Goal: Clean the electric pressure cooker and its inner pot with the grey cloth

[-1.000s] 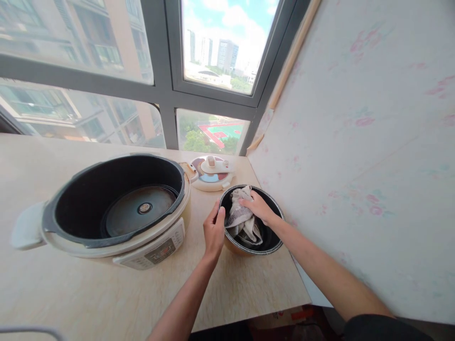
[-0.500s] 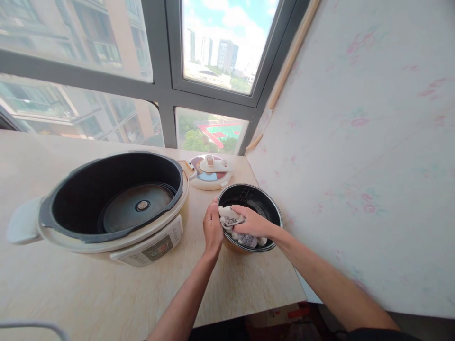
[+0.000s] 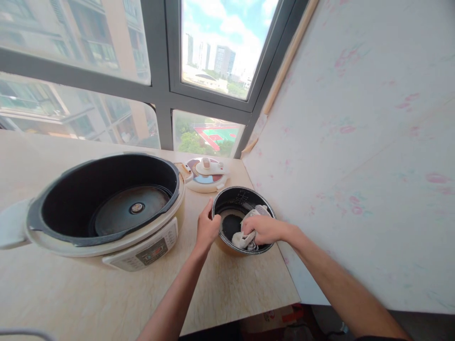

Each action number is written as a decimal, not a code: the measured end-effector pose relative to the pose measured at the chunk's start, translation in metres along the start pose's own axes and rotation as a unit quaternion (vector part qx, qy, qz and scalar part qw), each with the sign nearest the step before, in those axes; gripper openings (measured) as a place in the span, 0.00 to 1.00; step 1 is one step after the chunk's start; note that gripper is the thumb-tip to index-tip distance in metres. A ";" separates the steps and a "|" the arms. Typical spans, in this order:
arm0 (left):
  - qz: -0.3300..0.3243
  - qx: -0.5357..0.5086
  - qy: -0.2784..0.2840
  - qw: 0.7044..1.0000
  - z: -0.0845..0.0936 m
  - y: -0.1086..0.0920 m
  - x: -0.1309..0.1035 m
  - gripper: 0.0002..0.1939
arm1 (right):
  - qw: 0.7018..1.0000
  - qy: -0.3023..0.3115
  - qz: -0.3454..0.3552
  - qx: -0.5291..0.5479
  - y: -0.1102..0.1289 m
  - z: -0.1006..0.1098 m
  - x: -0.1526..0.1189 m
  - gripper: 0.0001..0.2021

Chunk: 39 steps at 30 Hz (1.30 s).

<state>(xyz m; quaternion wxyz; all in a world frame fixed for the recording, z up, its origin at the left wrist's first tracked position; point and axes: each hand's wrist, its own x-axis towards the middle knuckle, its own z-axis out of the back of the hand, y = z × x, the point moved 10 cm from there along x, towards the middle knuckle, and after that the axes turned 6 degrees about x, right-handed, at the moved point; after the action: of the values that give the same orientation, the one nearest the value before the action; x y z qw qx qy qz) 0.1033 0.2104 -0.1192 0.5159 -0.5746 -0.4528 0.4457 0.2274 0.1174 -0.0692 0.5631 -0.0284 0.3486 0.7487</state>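
Dark-lined pot [image 3: 245, 199], round and tan on the outside, stands on a pale, marbled countertop [image 3: 227, 293], near the corner where a flower-printed wall [image 3: 359, 156] meets the window; a person's left hand [image 3: 208, 227] grips its rim at the left side, the thumb at the edge and the fingers against the outer wall; the right hand [image 3: 265, 228], reaching inside, is closed around a bunched, greyish-white cloth [image 3: 243, 240], pressed toward the near right part of the interior; faint markings line the far inner wall, and a dark patch ringed by a lighter band shows on the pot's floor; to the left sits a larger, cream-coloured cooker [image 3: 131, 207], uncovered, with a round metal plate at its base and a control panel [image 3: 153, 252] on its front; beyond the pot, a round lid [image 3: 209, 166] with a pale handle lies by the grey window frame [image 3: 161, 102]; outside, a red-and-green sports court [image 3: 222, 134] is visible below tall buildings.
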 end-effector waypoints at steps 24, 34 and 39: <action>-0.013 -0.015 0.063 0.998 -0.008 -0.007 0.000 0.37 | 0.884 -0.358 -0.061 -0.294 -0.024 0.048 -0.019 0.26; -0.007 -0.014 0.058 0.998 -0.006 0.002 0.003 0.36 | 0.873 -0.436 -0.137 -0.170 -0.008 0.085 0.020 0.30; -0.043 -0.030 0.072 0.996 -0.007 -0.007 0.001 0.28 | 0.895 -0.422 -0.088 -0.113 0.028 0.066 0.049 0.24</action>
<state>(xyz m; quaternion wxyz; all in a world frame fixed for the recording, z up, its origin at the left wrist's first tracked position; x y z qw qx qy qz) 0.1102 0.2099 -0.1120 0.5489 -0.6002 -0.4516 0.3668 0.2082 0.1913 -0.0268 0.7141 0.1962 -0.0131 0.6719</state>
